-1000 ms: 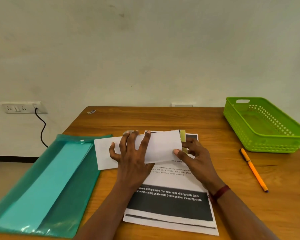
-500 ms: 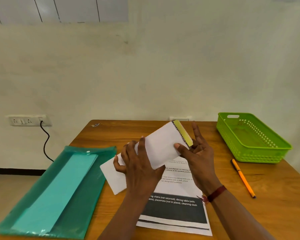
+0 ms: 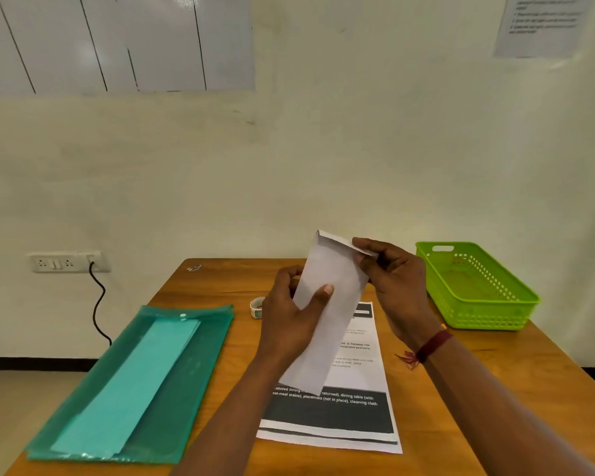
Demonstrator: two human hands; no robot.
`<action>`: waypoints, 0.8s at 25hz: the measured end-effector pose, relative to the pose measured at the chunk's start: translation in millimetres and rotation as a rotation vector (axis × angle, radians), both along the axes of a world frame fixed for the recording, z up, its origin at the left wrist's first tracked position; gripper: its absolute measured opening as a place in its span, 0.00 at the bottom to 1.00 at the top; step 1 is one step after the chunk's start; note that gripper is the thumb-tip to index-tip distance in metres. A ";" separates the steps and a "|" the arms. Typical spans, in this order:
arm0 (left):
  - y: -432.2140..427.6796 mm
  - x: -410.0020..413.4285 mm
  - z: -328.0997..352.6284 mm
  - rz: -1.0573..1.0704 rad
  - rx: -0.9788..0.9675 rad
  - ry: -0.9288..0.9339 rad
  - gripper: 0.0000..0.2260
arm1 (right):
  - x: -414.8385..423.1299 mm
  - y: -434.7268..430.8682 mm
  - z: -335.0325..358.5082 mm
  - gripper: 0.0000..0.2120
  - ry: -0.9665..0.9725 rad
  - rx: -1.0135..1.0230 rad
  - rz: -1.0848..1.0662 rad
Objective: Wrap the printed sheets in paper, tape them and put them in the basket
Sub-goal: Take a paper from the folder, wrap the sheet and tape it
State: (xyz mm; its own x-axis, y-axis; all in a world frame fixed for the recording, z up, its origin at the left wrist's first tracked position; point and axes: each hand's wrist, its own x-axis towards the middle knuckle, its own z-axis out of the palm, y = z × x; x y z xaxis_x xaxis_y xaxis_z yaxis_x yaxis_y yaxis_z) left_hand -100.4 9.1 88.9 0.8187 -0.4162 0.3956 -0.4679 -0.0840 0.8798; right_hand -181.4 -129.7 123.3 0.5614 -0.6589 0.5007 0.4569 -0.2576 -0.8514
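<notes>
A long white paper wrapper (image 3: 327,304) is held nearly upright above the table. My left hand (image 3: 292,314) grips its middle, thumb across the front. My right hand (image 3: 392,286) pinches the folded flap at its top right corner. Under the hands, printed sheets (image 3: 340,407) with black bands and text lie flat on the wooden table (image 3: 220,283). A small roll of tape (image 3: 256,307) sits just left of my left hand. The green plastic basket (image 3: 474,290) stands at the right edge with nothing visible in it.
A teal translucent folder (image 3: 134,383) with lighter paper inside lies at the left of the table. A wall socket (image 3: 66,262) with a black cable is on the wall to the left. A small scrap (image 3: 193,268) lies near the far edge.
Both hands have lifted the white wrapper off the table and turned it from flat to nearly upright. The view has tilted up, and the orange pen is hidden behind my right arm.
</notes>
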 end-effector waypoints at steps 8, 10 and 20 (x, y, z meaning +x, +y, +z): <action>-8.1 -23.1 34.5 -0.224 -0.322 0.350 0.11 | -19.0 12.0 6.8 0.13 0.098 -0.118 0.039; -9.9 -28.3 36.3 -0.148 -0.379 0.369 0.15 | -22.3 13.6 6.1 0.13 0.124 -0.171 0.057; -11.6 -29.9 36.1 -0.063 -0.382 0.360 0.03 | -17.9 21.6 2.9 0.11 0.121 -0.079 -0.043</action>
State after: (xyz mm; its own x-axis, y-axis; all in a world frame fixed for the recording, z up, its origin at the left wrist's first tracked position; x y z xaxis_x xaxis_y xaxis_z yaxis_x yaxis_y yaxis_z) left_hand -130.3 -2.5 125.0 0.9086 -0.3503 0.2274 -0.1243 0.2929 0.9480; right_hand -199.4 -108.1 126.1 0.5931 -0.6449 0.4820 0.3391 -0.3429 -0.8761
